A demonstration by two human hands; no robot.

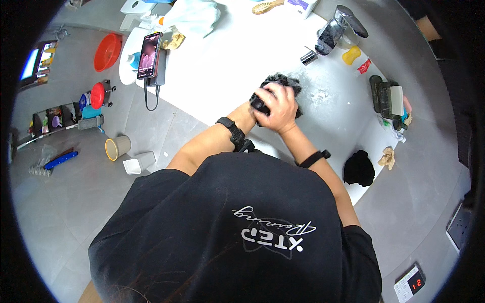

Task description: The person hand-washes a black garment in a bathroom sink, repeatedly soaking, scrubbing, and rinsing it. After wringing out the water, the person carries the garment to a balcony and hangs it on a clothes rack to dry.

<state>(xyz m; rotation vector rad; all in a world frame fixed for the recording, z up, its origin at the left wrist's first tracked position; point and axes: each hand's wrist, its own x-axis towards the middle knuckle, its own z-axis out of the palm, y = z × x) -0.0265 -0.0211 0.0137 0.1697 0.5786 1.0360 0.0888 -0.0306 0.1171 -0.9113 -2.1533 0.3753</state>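
Note:
A wet black cloth (pixel 282 80) is bunched up in the white basin (pixel 329 113), with suds and water beside it. Across its top lies my right hand (pixel 278 104), fingers curled over the black material. My left hand (pixel 251 113) reaches in from the left; only the part near the wrist shows, and the rest is hidden by the cloth and my right hand. The chrome faucet (pixel 333 36) stands beyond, with its spout end (pixel 308 57) over the basin. Another black cloth (pixel 359 168) lies crumpled at the near right edge.
A phone (pixel 149 57) with a cable stands on the counter's left. A yellow sponge (pixel 351 55), a dark soap box (pixel 385 99) and crumpled brown paper (pixel 386 158) line the right rim. A wooden hairbrush (pixel 265 7) lies at the back. Bins (pixel 118 147) stand on the floor.

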